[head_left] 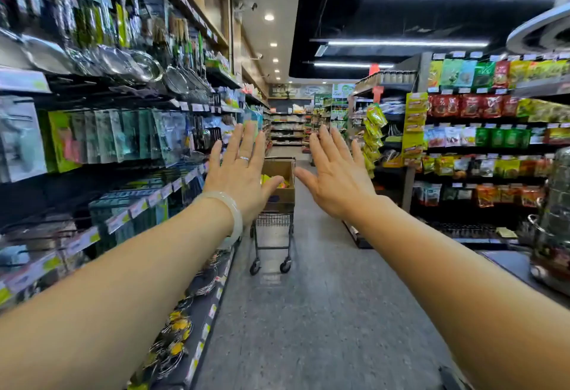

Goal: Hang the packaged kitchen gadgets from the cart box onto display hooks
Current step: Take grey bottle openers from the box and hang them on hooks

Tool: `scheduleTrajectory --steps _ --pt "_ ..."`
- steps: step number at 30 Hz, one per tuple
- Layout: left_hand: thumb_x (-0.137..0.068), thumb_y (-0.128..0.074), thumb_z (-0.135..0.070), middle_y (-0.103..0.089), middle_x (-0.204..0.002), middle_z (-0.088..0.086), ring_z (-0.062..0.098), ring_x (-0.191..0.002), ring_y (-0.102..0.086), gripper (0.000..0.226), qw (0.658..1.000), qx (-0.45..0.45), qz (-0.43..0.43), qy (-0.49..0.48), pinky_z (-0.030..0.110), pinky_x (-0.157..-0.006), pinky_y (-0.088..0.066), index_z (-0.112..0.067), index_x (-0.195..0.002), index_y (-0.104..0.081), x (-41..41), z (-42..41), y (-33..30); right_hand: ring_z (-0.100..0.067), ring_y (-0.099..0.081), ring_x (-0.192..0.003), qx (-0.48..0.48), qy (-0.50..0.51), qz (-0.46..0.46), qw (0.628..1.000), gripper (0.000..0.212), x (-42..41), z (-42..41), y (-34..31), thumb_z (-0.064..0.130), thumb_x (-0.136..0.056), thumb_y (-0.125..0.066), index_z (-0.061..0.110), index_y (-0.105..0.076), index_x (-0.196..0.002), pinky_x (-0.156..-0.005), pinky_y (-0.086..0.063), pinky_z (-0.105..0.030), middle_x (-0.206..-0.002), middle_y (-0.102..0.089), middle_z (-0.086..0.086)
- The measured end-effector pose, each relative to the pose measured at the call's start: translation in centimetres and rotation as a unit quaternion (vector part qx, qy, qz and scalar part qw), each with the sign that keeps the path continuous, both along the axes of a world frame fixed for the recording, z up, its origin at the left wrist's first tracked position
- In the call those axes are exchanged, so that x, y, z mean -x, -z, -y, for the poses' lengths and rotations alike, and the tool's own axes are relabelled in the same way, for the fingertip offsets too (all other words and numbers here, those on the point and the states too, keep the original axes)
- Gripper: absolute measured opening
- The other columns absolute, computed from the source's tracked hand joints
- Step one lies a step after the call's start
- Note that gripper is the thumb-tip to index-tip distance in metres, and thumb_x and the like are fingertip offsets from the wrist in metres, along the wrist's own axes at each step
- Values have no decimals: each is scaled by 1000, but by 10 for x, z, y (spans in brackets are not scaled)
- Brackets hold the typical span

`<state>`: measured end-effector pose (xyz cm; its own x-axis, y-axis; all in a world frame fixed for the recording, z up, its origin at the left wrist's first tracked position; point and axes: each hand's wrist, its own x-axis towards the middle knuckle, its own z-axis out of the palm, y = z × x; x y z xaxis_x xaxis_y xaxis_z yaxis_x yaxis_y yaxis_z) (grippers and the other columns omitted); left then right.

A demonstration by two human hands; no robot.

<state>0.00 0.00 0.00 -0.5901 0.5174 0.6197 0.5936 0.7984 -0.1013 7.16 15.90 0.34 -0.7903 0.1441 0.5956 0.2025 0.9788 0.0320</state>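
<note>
Both hands, left hand (242, 170) & right hand (334, 173), held up w/ fingers spread, holding nothing. Cardboard box (279, 179) of packaged gadgets (273, 181) sits in cart (273, 229) well ahead down the aisle. Looks like hanging on hooks (92, 84) hasn't begun; nothing picked yet.

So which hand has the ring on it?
The left hand, held open with fingers spread in front of the brown cardboard box; it also has a pale bangle at the wrist. The right hand is bare.
</note>
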Motion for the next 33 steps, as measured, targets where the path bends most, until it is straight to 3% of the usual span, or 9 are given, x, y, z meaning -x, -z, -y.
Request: scheduleTrajectory --steps 8,15,19,27,33 --pt "-93 -20 -58 23 -155 4 19 -143 22 75 997 21 61 -42 45 -117 3 -16 -149 9 171 -103 -5 -19 14 -145 -3 0 40 999 71 169 -127 -19 57 -94 -17 18 1 -150 -116 6 -44 -159 10 -3" --pt "-93 -19 -59 26 -154 2 18 -143 22 76 993 33 98 -54 44 -117 5 -17 -148 12 326 -177 28 -20 13 -146 -4 6 82 997 70 325 -207 21 57 -95 -18 17 -1 -150 -116 4 -46 -159 9 -4" --pt "-94 -23 -57 26 -154 3 20 -143 22 75 994 40 94 -43 44 -116 5 -17 -148 11 433 -224 46 -20 13 -145 -12 13 94 995 70 433 -247 36 57 -95 -18 18 -1 -150 -116 5 -46 -159 9 -3" --pt "-94 -23 -57 25 -155 4 19 -143 21 75 995 33 83 -33 45 -117 3 -18 -148 11 649 -315 15 -21 11 -146 -2 4 75 997 70 649 -323 7 57 -94 -19 18 -3 -150 -117 3 -45 -159 6 -5" --pt "-94 -23 -57 25 -154 3 19 -143 21 76 993 65 99 -26 44 -117 4 -19 -148 13 792 -386 45 -22 10 -146 11 12 87 996 69 791 -404 33 57 -95 -19 18 -3 -150 -117 3 -45 -159 5 -5"
